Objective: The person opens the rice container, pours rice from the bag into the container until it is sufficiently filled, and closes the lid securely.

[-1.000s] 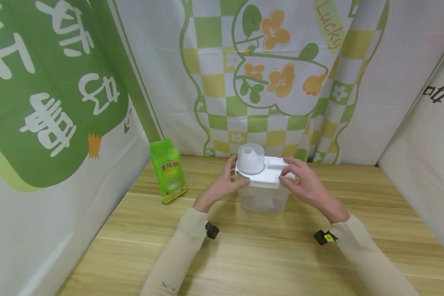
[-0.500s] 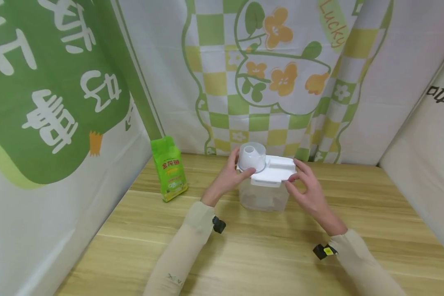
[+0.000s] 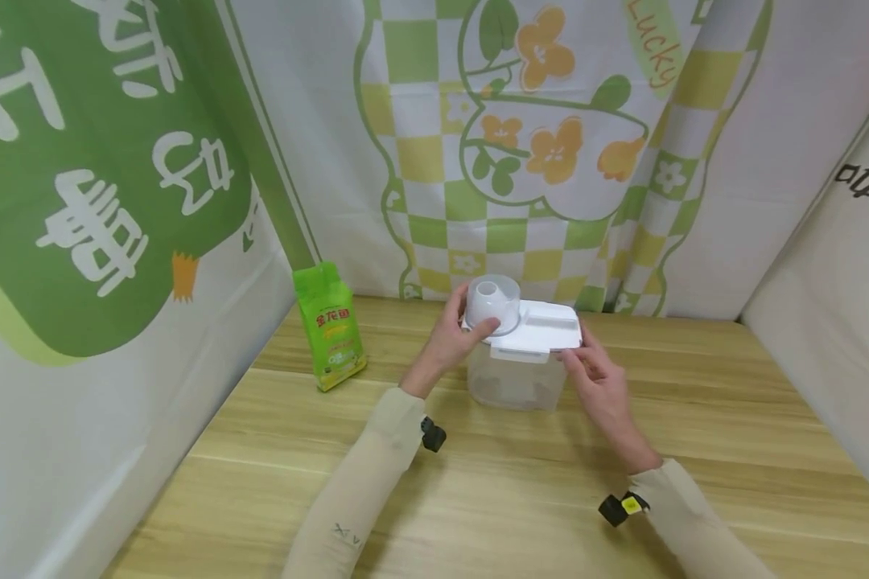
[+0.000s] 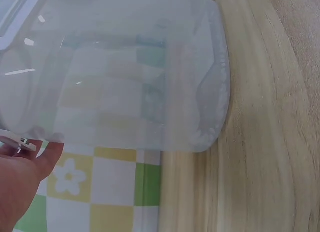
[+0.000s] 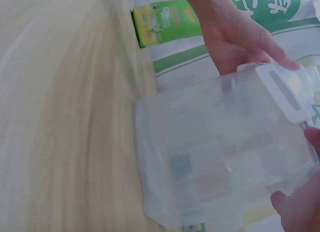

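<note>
A clear plastic storage container [image 3: 514, 384] stands upright on the table near the back, with its white lid [image 3: 550, 323] on top. On the lid's left part sits a clear measuring cup [image 3: 494, 299]. My left hand [image 3: 449, 342] grips the container's upper left side, thumb on the cup's base and fingers round the far side. At the right end, my right hand [image 3: 603, 386] pinches the lid's edge; some of its fingers are hidden behind the rim. Through the see-through wall in the right wrist view, no contents show in the container [image 5: 215, 147].
A green bag [image 3: 331, 326] with yellow and red print stands to the left on the wooden table [image 3: 507, 498]. Printed cloth [image 3: 420, 185] hangs behind, and more cloth walls close off both sides.
My left thumb has moved from the lid's front edge onto the cup's base. My right hand has shifted from the lid's top to its right edge. The container has barely moved.
</note>
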`<move>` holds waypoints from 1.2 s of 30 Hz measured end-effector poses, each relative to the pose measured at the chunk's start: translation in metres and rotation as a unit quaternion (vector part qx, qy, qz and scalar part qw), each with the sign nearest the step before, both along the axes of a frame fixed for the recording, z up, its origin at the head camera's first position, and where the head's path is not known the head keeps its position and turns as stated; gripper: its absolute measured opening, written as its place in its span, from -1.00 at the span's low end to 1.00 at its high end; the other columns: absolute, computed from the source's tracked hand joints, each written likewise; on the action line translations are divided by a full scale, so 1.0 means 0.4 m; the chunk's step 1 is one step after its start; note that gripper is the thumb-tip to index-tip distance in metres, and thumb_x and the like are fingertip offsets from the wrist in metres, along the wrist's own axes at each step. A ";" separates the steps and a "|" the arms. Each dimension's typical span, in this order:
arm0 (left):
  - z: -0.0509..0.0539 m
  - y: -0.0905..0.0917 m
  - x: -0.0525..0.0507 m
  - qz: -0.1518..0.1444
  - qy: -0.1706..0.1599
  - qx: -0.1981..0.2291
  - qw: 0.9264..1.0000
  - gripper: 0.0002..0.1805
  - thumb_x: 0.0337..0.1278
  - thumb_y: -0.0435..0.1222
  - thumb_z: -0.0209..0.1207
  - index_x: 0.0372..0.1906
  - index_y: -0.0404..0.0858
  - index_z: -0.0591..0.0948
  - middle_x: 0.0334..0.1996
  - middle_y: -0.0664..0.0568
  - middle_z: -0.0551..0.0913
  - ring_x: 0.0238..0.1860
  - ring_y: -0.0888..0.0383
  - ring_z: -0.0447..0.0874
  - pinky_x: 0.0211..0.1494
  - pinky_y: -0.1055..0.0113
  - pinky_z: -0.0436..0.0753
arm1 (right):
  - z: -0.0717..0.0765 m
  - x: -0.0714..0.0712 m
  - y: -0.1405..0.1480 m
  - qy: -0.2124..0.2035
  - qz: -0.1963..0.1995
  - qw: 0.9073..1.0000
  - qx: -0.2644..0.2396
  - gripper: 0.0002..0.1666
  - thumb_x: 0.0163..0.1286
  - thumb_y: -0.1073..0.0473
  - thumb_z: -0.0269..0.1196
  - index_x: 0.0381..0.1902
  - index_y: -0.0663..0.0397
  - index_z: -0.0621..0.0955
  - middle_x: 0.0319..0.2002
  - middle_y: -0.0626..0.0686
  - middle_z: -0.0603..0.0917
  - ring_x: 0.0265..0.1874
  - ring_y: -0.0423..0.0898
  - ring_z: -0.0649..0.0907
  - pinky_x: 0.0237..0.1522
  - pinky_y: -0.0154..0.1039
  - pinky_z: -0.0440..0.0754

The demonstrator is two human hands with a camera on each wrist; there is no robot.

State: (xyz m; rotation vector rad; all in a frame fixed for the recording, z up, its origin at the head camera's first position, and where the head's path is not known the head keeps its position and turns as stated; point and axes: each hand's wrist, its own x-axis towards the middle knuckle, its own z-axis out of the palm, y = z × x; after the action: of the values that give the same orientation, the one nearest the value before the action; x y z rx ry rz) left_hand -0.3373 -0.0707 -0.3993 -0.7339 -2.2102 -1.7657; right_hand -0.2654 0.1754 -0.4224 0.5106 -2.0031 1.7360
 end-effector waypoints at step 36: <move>0.039 0.046 0.078 0.050 0.005 0.037 0.998 -0.18 0.17 -0.38 0.26 0.45 -0.40 0.09 0.26 -0.39 0.41 0.16 -0.26 0.52 0.26 0.00 0.55 | -0.024 -0.021 -0.080 -0.119 -0.063 0.983 -0.128 -0.72 0.41 0.12 0.25 -0.36 0.24 0.53 0.54 -0.01 0.16 0.54 -0.07 0.14 0.50 -0.08 0.22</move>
State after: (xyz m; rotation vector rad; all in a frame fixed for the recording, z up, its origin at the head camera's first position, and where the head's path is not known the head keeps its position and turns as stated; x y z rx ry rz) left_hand -0.3061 -0.0524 -0.3837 -0.6037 -2.1243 -1.7792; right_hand -0.2739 0.1434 -0.4319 0.0938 -1.8768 2.0141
